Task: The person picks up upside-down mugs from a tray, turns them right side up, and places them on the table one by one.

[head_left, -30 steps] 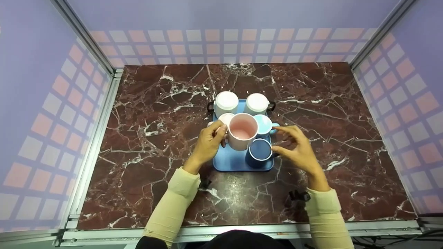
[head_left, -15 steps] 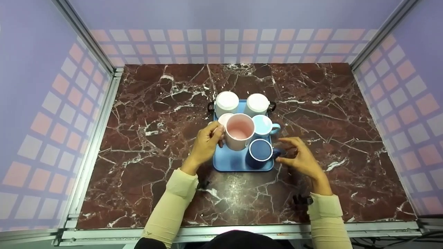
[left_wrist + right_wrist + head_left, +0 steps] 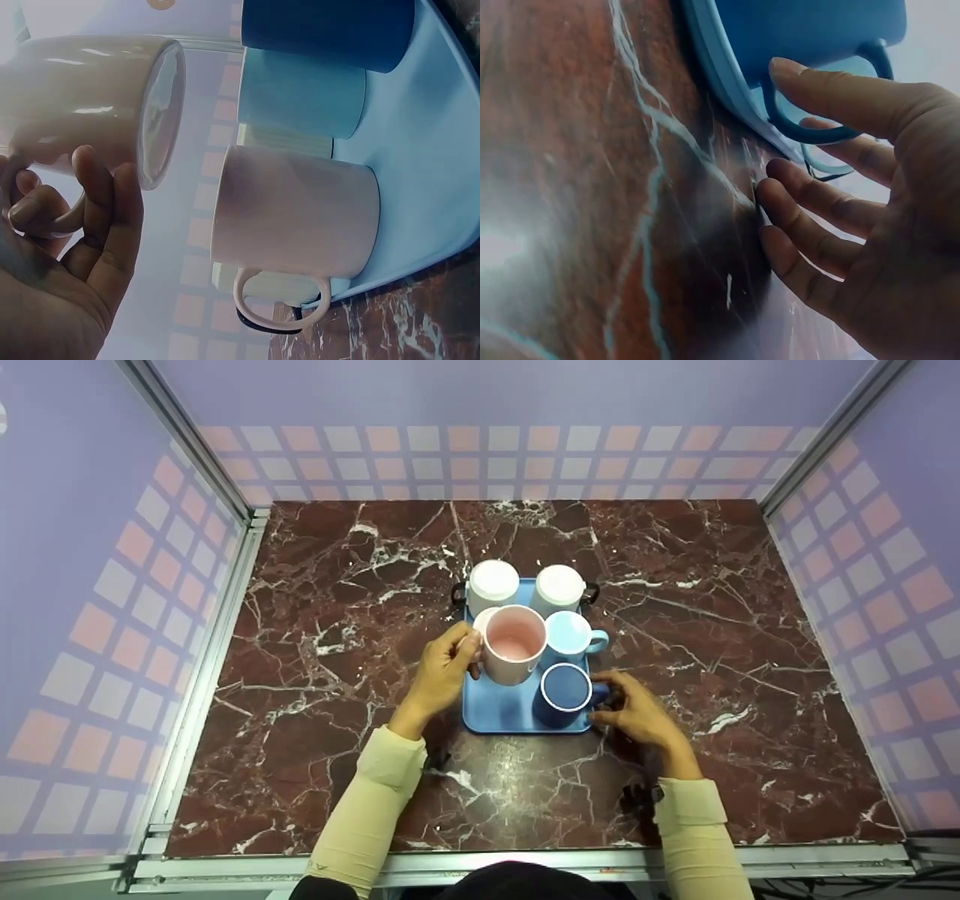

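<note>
My left hand [image 3: 442, 667] grips a pink mug [image 3: 514, 649] by its handle and holds it raised over the blue tray [image 3: 487, 712]. A second pink mug [image 3: 300, 210] stands on that tray, mostly hidden in the head view. At the tray's near right corner stands a dark blue mug [image 3: 564, 697], its handle [image 3: 810, 131] pointing right. My right hand [image 3: 634, 709] is beside this handle, thumb and index finger on either side of it, the other fingers loosely extended. Behind the dark blue mug is a light blue mug [image 3: 568, 634], handle also to the right.
Two white cups with dark handles, the left one [image 3: 493, 581] and the right one [image 3: 559, 585], stand at the tray's far end. A dark red marbled table [image 3: 360, 615] surrounds the tray. Panels with checkered bands [image 3: 502, 457] enclose its back and sides.
My left hand has shifted slightly left with the pink mug. The right hand drew back from the light and dark blue mugs, then came down and inward to the dark blue mug's handle.
</note>
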Motion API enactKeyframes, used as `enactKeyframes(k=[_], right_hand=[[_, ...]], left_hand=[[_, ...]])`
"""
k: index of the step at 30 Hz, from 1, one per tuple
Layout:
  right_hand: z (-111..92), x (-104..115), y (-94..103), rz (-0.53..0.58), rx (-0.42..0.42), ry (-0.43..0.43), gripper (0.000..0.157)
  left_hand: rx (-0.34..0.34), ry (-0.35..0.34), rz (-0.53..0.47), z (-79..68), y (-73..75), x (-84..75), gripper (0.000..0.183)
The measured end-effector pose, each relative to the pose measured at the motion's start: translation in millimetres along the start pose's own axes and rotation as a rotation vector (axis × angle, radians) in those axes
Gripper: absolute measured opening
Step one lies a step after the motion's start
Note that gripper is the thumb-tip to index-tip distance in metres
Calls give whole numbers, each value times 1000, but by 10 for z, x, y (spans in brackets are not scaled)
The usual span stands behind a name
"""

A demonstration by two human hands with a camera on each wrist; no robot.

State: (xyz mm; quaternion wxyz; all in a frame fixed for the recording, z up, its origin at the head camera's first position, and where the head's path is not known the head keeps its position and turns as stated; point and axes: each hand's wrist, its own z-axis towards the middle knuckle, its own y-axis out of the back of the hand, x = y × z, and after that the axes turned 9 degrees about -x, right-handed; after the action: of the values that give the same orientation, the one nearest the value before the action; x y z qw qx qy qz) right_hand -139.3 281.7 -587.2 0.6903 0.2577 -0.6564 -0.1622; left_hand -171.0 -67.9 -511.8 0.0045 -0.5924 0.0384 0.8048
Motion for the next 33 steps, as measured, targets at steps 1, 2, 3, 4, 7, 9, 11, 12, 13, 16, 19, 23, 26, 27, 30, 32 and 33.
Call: enactKeyframes(k=[1,2,3,4,7,9,11,12,13,16,19,23,26,27,30,32,33], right_hand=[[2,1,-8,-6,-2,-2,63],[6,2,-17,-5,-3,-3,63],[9,6,-26,-12,-4,0,63],[12,2,-33,-21,-7,2,63],[17,-12,-52,-35,-13,2,62],[19,-22,-63,-48,-13,1,62],[19,-33,-69,-48,-13,-8,63],[19,-39,-70,-47,-12,-10,63],[19,-44,-71,-48,-9,-13,63],[20,-54,-72,-46,1,-7,64],[22,-63,-69,-38,11,4,63],[24,-67,-63,-30,19,12,62],[24,-67,-62,-32,25,11,62],[22,-68,-62,-33,27,10,62],[15,-75,-67,-31,32,3,62],[12,-82,-71,-24,35,-2,62],[11,-85,-73,-22,36,-5,62]], left_hand=[[1,2,-5,0,6,0,31],[2,5,-11,0,13,1,31],[1,7,-15,1,20,5,31],[1,9,-20,2,25,9,31],[-3,11,-27,9,42,24,32],[-11,10,-23,16,55,34,32],[-24,10,-11,26,71,41,32],[-32,11,0,32,82,44,31],[-41,15,4,38,93,43,31],[-71,32,22,57,139,32,28],[-81,39,9,89,202,17,27],[-107,33,28,157,338,-10,27],[-153,34,44,219,469,-35,26],[-171,32,42,243,514,-38,26],[-211,27,17,299,633,-39,27],[-248,26,9,331,702,-28,28],[-267,29,11,345,734,-19,28]])
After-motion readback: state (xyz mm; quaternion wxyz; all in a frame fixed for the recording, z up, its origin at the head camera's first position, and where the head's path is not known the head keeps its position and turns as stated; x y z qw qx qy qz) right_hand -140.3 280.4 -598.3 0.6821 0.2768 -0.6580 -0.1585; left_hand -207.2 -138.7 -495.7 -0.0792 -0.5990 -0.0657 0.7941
